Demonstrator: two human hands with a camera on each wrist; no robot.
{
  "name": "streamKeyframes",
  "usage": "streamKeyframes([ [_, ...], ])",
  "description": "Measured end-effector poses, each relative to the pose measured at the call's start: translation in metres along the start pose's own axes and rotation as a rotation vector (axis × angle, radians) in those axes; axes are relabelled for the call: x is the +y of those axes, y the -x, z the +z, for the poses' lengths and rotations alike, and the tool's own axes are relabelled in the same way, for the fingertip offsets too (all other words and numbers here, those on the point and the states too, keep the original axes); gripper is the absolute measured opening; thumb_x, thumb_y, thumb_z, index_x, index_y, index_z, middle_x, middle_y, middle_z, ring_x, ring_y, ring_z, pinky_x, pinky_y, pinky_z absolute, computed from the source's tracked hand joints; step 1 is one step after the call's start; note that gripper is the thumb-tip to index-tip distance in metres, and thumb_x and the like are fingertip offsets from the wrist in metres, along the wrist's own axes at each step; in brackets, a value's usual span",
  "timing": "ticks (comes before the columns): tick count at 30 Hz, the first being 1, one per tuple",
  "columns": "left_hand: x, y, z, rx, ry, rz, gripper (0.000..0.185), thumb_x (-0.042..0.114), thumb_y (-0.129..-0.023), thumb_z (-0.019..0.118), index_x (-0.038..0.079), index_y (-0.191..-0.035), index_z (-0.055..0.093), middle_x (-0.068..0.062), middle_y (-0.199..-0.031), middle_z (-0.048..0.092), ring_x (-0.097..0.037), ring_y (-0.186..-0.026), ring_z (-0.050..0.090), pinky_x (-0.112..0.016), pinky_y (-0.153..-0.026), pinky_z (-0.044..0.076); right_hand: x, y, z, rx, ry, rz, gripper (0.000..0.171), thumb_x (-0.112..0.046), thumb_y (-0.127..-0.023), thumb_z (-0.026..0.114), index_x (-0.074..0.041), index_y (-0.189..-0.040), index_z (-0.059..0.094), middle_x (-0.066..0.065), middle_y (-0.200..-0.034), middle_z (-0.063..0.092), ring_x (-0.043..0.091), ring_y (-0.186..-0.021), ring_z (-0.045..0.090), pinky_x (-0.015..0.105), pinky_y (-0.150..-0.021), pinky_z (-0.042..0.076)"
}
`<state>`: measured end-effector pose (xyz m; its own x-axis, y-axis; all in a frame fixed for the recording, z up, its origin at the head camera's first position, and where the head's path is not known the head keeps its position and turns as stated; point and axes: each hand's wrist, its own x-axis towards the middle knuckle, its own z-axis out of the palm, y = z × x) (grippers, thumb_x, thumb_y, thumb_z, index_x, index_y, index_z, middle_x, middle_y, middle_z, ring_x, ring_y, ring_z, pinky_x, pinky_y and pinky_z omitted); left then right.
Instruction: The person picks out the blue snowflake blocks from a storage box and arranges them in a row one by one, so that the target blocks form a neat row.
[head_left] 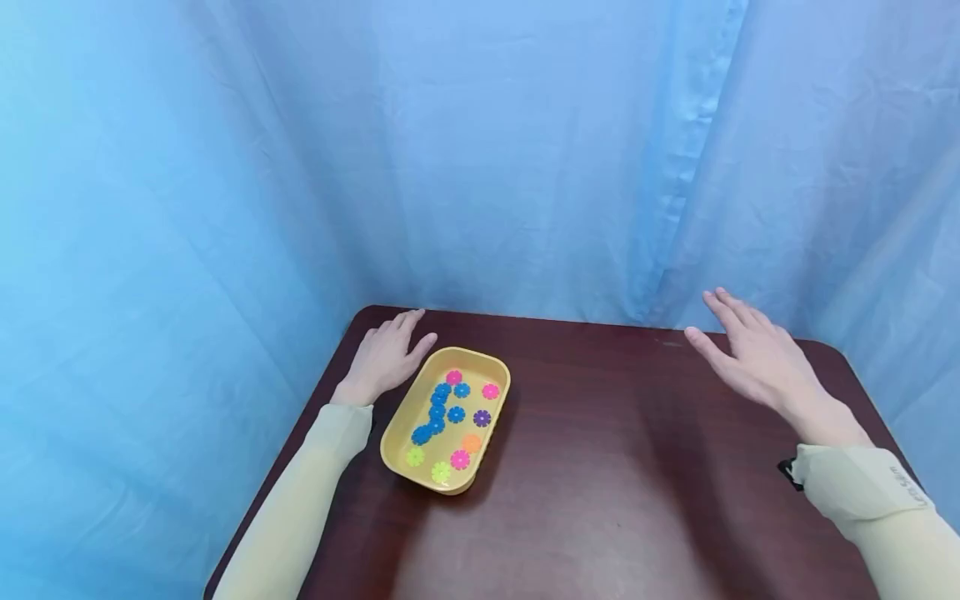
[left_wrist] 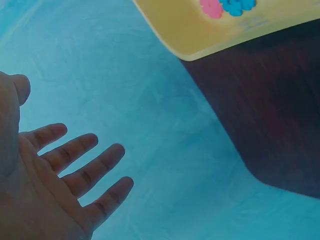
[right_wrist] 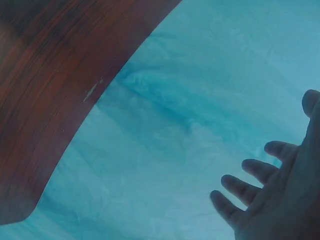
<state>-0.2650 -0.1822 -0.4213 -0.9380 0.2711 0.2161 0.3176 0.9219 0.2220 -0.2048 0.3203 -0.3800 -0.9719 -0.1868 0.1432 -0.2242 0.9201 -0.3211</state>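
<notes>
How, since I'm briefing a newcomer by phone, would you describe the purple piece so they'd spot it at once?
On the brown table, find the yellow tray beside the person's left hand. In the head view, look inside along its right-hand wall: the purple piece is a small flower-shaped disc between a pink piece above and an orange piece below. It's the only purple one there.

Blue curtains (head_left: 525, 167) around dark table (head_left: 570, 500)

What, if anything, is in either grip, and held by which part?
Nothing is held: the left grip is empty beside the yellow tray, the right grip also empty.
</notes>
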Motion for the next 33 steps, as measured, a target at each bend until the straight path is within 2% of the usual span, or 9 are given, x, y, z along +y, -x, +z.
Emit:
streamKeyframes([
  [8,-0.007,0.014,0.016,-0.007,0.047,-0.055,0.062,0.055,-0.088,0.038,0.013,-0.134,0.040,-0.008,-0.131,0.046,-0.028,-0.115,0.046,-0.055,-0.092,0.032,-0.013,-0.004,0.012,0.014,-0.032,-0.026,0.067,-0.052,-0.090,0.037,-0.022,-0.146,0.013,0.005,-0.150,0.010,0.041,-0.131,0.015,0.062,-0.094,0.014],
  [14,-0.012,0.023,0.028,-0.023,0.070,-0.076,0.068,0.060,-0.087,0.034,0.010,-0.131,0.043,-0.009,-0.127,0.050,-0.026,-0.109,0.052,-0.047,-0.086,0.042,-0.023,-0.008,0.022,0.051,-0.045,-0.052,0.070,-0.053,-0.089,0.041,-0.021,-0.145,0.017,0.008,-0.148,0.020,0.039,-0.130,0.021,0.058,-0.095,0.018],
  [20,-0.017,0.040,0.047,-0.041,0.120,-0.154,0.058,0.052,-0.087,0.046,0.010,-0.126,0.047,-0.008,-0.120,0.054,-0.025,-0.099,0.057,-0.046,-0.080,0.046,-0.037,-0.010,0.042,0.105,-0.063,-0.096,0.068,-0.053,-0.087,0.044,-0.019,-0.143,0.025,0.009,-0.143,0.030,0.036,-0.127,0.027,0.055,-0.095,0.022],
  [24,-0.017,0.046,0.060,-0.049,0.159,-0.211,0.051,0.047,-0.087,0.050,0.011,-0.123,0.050,-0.007,-0.115,0.057,-0.023,-0.094,0.059,-0.044,-0.078,0.047,-0.046,-0.013,0.054,0.154,-0.072,-0.120,0.065,-0.053,-0.086,0.046,-0.018,-0.140,0.032,0.007,-0.140,0.035,0.033,-0.125,0.031,0.052,-0.094,0.025],
  [29,-0.015,0.045,0.073,-0.008,0.204,-0.236,0.042,0.039,-0.086,0.055,0.009,-0.117,0.055,-0.003,-0.095,0.060,-0.017,-0.076,0.058,-0.037,-0.068,0.049,-0.054,-0.018,0.061,0.195,-0.082,-0.141,0.063,-0.053,-0.085,0.048,-0.019,-0.137,0.037,0.007,-0.137,0.038,0.033,-0.123,0.035,0.052,-0.093,0.028],
  [33,-0.015,0.047,0.079,0.008,0.260,-0.256,0.038,0.035,-0.086,0.058,0.009,-0.114,0.057,0.002,-0.079,0.056,-0.013,-0.063,0.053,-0.030,-0.059,0.047,-0.061,-0.022,0.068,0.190,-0.086,-0.147,0.066,-0.055,-0.084,0.049,-0.018,-0.137,0.037,0.009,-0.135,0.040,0.033,-0.122,0.036,0.052,-0.092,0.028],
])
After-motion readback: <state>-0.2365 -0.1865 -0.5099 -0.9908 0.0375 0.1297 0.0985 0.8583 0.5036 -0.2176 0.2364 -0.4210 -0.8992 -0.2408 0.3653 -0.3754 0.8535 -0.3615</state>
